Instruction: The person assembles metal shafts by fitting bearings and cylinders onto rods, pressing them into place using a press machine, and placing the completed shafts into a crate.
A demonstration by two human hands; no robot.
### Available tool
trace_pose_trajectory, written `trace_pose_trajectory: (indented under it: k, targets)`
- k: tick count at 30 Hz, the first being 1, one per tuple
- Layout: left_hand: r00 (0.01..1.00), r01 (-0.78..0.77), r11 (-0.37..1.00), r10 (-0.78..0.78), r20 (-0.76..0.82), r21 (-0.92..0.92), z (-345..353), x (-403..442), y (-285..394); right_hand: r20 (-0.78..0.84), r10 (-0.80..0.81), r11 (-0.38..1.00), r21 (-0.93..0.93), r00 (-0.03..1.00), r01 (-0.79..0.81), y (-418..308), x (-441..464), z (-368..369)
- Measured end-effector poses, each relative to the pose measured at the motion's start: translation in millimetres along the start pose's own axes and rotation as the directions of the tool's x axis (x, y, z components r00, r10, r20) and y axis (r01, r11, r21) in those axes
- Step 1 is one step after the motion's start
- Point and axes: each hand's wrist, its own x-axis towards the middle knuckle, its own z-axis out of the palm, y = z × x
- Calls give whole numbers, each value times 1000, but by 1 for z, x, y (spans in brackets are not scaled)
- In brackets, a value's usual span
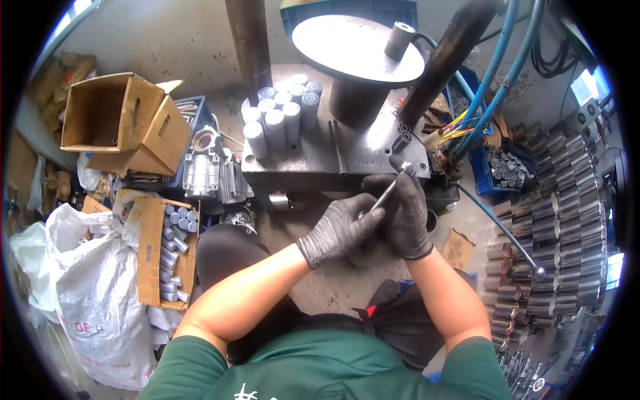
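In grey work gloves, both hands meet above my lap, just off the front edge of the metal press bed (267, 180). A slim metal shaft (385, 196) runs slantwise between them, with a bright fitting at its upper end. My left hand (341, 227) is closed around the shaft's lower end. My right hand (408, 217) wraps the upper part with its fingers; part of the shaft is hidden there. On the bed stand several grey cylinders (275, 128) in a cluster, and a dark bar (338, 147) lies beside them. Small ring-shaped parts (402, 140) sit near its right corner.
A round metal plate (347, 43) carrying a short cylinder (400, 41) stands behind, between two posts. At right, a lever with a ball end (539, 272) juts out before stacked metal tubes (553, 233). Left are a carton of cylinders (153, 253) and a white sack (93, 300).
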Motion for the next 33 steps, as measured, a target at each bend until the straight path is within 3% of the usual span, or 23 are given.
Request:
trace_pose_trajectory:
  k: [1, 3, 4, 5, 7, 8, 11, 12, 14, 15, 16, 17, 19, 21, 22, 24, 25, 27, 29, 33]
  targets:
    - [998, 32, 998, -28, 60, -57, -1, -3, -5, -35, 15, 996, -86, 999, -18, -4, 0, -5]
    - [995, -92, 996, 92, 46, -2, -2, -12, -9, -96, 63, 975, -206, 993, -82, -11, -1, -14]
    - [993, -61, 971, 83, 85, -229, -3, -17, -3, -81, 108, 979, -167, 991, -121, -11, 0, -21]
    - [983, 107, 919, -39, 181, -380, -11, -25, 4, -100, 142, 970, -184, 985, -159, -12, 0, -27]
    - [980, 134, 736, -1, 198, -663, -16, -31, 19, -102, 200, 976, -63, 975, -207, -13, -1, -39]
    - [984, 101, 692, 38, 175, -715, -17, -32, 20, -122, 208, 978, -7, 971, -210, -12, -1, -44]
    - [957, 150, 632, 102, 273, -760, -27, -34, 35, -162, 274, 957, 139, 948, -253, -17, -5, -44]
    - [954, 126, 553, 161, 254, -824, -28, -33, 40, -168, 321, 942, 162, 932, -295, -23, -6, -41]
    - [981, -79, 752, 174, 81, -655, -24, -32, 55, -166, 376, 921, 179, 912, -347, -33, -8, -34]
    - [984, -124, 812, 173, 32, -570, -20, -34, 78, -102, 366, 927, 122, 925, -354, -44, -12, -30]
    - [982, -143, 695, 186, -16, -705, -12, -37, 90, -60, 337, 942, 21, 940, -336, -59, -18, -26]
    - [970, -244, 770, 209, -128, -590, -8, -31, 88, -19, 313, 946, -78, 950, -314, -76, -26, -21]
    - [963, -270, 803, 224, -151, -531, -6, -29, 109, 67, 414, 881, -277, 908, -382, -119, -38, -19]
    - [917, -396, 813, 324, -234, -427, -4, -12, 129, 79, 513, 740, -545, 855, -394, -160, -44, -24]
    - [883, -461, 811, 382, -272, -360, -5, -4, 149, 232, 328, 635, -771, 916, -33, -173, -48, -37]
    - [824, -552, 802, 482, -299, -229, -19, 21, 181, 153, 283, 150, -982, 947, 114, -217, -65, -49]
    - [802, -581, 797, 524, -287, -167, -32, 41, 193, 223, 153, 22, -975, 963, 222, -237, -77, -54]
    - [716, -642, 765, 577, -393, -48, -43, 82, 230, 229, 52, -284, -930, 972, 234, -265, -92, -73]
    - [744, -598, 801, 563, -359, 18, -69, 125, 249, 117, 168, -457, -871, 979, 182, -284, -98, -98]
    - [796, -458, 884, 457, -397, 97, -77, 186, 277, -32, 343, -384, -917, 939, 109, -279, -107, -147]
